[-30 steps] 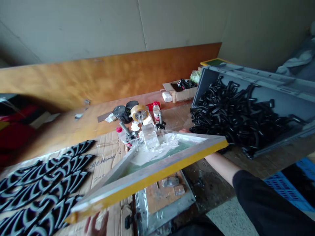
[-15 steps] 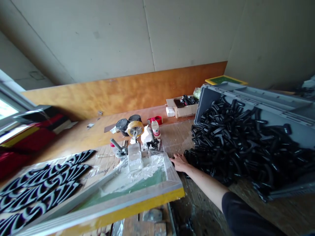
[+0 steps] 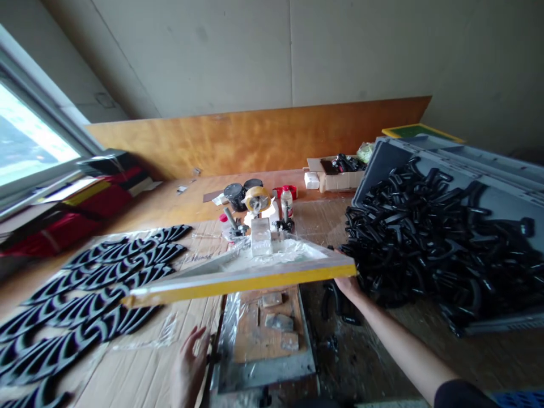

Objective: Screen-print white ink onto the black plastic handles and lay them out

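Note:
My left hand is over the cardboard, left of the small printing base, fingers apart and holding nothing. My right hand reaches to the right corner of the screen-printing frame; the frame's edge hides most of its fingers, so a grip cannot be made out. Beside that hand lies a pile of black curved plastic parts. The frame is tilted up above the base, with whitish paste on its mesh and a metal block at its back, between clamps.
Rows of black fan-like parts lie on cardboard at left. A grey crate on its side spills the pile at right. Behind the frame stand black tubs, a tape roll and a bottle. A small carton sits farther back.
My view has shifted, and the frame's front edge now stands higher, showing more of the base. My left hand has come into view. The frame now covers much of my right hand.

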